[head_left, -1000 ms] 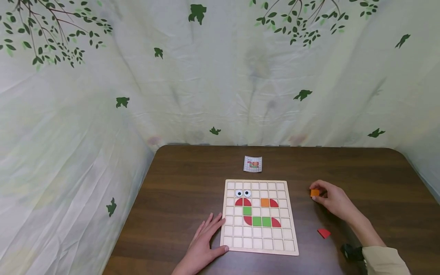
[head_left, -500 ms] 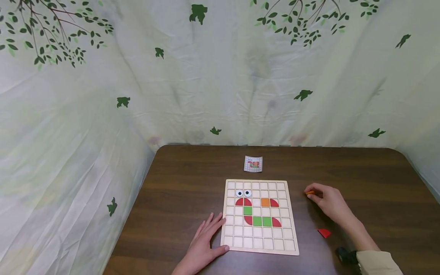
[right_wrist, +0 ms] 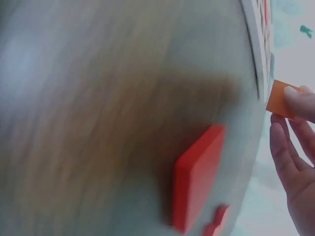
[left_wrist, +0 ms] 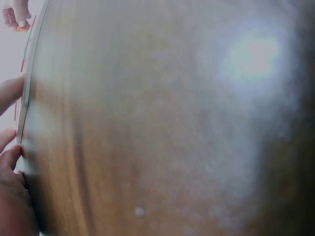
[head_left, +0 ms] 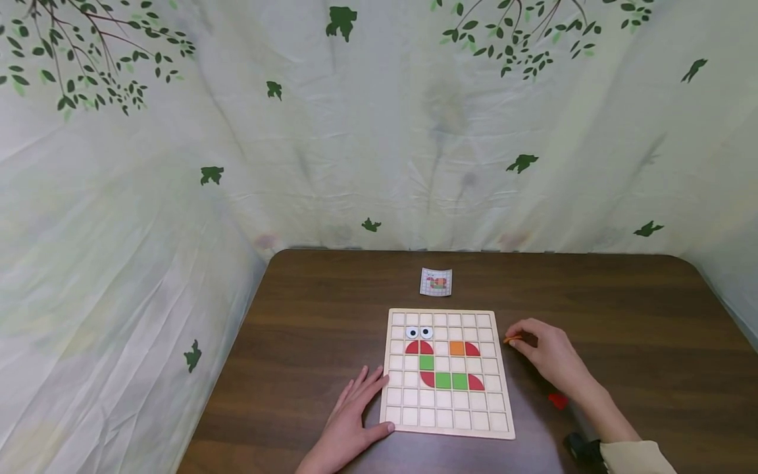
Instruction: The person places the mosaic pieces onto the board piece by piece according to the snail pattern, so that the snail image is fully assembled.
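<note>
My right hand (head_left: 553,359) pinches a thin square orange tile (right_wrist: 276,101) between thumb and fingers, just beyond the right edge of the grid board (head_left: 444,416). In the head view the tile shows nearly edge-on. My left hand (head_left: 352,424) lies at the board's lower left, fingers straight and spread, fingertips and thumb touching its rim. Set in the board's squares are two googly-eye tiles (head_left: 418,333), several red quarter-round tiles (head_left: 472,349), several green square tiles (head_left: 443,380) and one orange square tile (head_left: 457,348).
Beside my right forearm a red quarter-round piece (head_left: 558,401) lies on the brown table (head_left: 320,296); the right wrist view shows more red (right_wrist: 216,223) at its bottom edge. A small picture card (head_left: 435,282) lies behind the board. Leaf-printed cloth (head_left: 379,131) hangs beyond the table.
My right hand has moved left toward the board with the orange tile, which has turned from face-on to edge-on in the head view. The left hand and board have stayed put.
</note>
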`<action>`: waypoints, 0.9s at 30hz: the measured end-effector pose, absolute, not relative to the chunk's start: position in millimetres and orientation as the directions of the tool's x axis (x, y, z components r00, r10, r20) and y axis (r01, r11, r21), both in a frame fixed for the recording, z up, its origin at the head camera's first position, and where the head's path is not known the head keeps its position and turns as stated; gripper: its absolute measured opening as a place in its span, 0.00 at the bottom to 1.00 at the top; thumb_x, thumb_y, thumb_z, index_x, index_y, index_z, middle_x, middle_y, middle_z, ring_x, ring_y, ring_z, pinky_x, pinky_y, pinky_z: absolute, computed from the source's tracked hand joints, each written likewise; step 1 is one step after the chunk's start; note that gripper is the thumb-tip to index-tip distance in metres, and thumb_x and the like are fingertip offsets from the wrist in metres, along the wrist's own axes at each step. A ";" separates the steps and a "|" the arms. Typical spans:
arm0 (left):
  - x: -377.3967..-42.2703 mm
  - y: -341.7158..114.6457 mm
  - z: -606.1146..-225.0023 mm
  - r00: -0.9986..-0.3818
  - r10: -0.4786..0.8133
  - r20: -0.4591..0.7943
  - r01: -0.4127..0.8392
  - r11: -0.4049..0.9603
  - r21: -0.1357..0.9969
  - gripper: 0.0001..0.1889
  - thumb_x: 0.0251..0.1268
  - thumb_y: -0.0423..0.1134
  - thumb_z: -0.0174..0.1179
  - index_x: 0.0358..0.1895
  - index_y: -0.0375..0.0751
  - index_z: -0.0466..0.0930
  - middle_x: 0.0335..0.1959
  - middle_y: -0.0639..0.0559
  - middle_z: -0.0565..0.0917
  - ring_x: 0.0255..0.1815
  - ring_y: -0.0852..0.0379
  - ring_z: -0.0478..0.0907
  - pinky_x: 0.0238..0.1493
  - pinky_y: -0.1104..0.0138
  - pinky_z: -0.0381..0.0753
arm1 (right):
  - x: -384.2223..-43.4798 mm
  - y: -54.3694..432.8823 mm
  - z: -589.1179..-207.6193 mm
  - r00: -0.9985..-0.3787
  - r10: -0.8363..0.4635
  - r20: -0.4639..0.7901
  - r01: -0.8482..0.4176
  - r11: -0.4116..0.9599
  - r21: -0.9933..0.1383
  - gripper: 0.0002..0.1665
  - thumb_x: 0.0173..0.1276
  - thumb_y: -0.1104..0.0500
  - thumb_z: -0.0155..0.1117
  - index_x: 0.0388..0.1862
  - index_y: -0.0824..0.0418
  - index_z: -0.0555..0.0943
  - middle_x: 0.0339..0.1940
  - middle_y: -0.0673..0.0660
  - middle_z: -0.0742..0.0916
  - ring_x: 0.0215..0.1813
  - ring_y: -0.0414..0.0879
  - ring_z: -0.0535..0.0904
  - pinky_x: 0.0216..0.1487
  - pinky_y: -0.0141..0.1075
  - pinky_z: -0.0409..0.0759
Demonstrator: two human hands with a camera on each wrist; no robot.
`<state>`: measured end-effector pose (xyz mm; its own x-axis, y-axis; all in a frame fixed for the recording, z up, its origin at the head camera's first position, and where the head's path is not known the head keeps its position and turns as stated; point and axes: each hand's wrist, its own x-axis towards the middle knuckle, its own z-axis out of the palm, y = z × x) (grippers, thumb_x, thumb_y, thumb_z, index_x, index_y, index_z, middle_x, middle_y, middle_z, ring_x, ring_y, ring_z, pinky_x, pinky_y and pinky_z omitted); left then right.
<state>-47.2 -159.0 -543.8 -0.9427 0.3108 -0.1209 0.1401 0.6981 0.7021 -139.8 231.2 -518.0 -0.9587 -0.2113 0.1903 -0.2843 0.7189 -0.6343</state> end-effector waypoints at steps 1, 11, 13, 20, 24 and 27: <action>-47.1 -159.0 -543.9 -0.943 0.311 -0.121 0.140 0.698 0.702 0.40 0.56 0.57 0.69 0.72 0.53 0.67 0.76 0.57 0.62 0.79 0.48 0.46 0.73 0.43 0.43 | -139.5 227.9 -517.2 -0.957 -0.218 0.193 -0.292 0.713 -0.637 0.14 0.57 0.69 0.74 0.38 0.52 0.84 0.38 0.45 0.85 0.40 0.44 0.80 0.42 0.46 0.83; -47.0 -159.5 -545.4 -0.943 0.312 -0.115 0.144 0.693 0.706 0.40 0.55 0.57 0.69 0.73 0.53 0.67 0.76 0.58 0.61 0.79 0.48 0.46 0.73 0.44 0.43 | -135.7 191.7 -513.8 -0.962 -0.230 0.148 -0.266 0.668 -0.695 0.14 0.59 0.68 0.73 0.43 0.54 0.85 0.37 0.44 0.84 0.38 0.41 0.78 0.40 0.37 0.81; -47.1 -159.4 -545.7 -0.943 0.311 -0.116 0.142 0.694 0.705 0.40 0.55 0.57 0.69 0.73 0.54 0.67 0.76 0.58 0.61 0.79 0.48 0.46 0.73 0.44 0.43 | -135.0 184.3 -514.1 -0.965 -0.227 0.130 -0.251 0.665 -0.704 0.14 0.59 0.67 0.73 0.42 0.54 0.84 0.35 0.43 0.84 0.36 0.41 0.76 0.38 0.35 0.79; -47.2 -159.6 -546.5 -0.943 0.312 -0.112 0.145 0.693 0.706 0.40 0.55 0.57 0.69 0.72 0.54 0.67 0.76 0.57 0.62 0.79 0.48 0.46 0.73 0.44 0.43 | -132.2 163.2 -515.9 -0.971 -0.239 0.034 -0.184 0.646 -0.741 0.11 0.59 0.62 0.75 0.39 0.50 0.86 0.34 0.41 0.85 0.36 0.41 0.76 0.38 0.36 0.78; -46.8 -159.7 -546.3 -0.943 0.313 -0.112 0.145 0.690 0.709 0.40 0.55 0.56 0.69 0.73 0.54 0.67 0.76 0.57 0.62 0.79 0.48 0.46 0.73 0.44 0.43 | -130.3 155.4 -518.0 -0.968 -0.250 -0.017 -0.150 0.634 -0.758 0.10 0.58 0.61 0.76 0.36 0.47 0.87 0.35 0.40 0.85 0.36 0.41 0.77 0.39 0.34 0.79; -47.1 -159.7 -546.3 -0.943 0.311 -0.117 0.141 0.692 0.708 0.40 0.55 0.57 0.69 0.73 0.55 0.67 0.76 0.58 0.61 0.79 0.48 0.46 0.73 0.44 0.43 | -129.6 151.4 -519.6 -0.959 -0.285 -0.017 -0.171 0.622 -0.764 0.10 0.57 0.61 0.76 0.34 0.47 0.87 0.34 0.40 0.85 0.36 0.40 0.77 0.39 0.33 0.79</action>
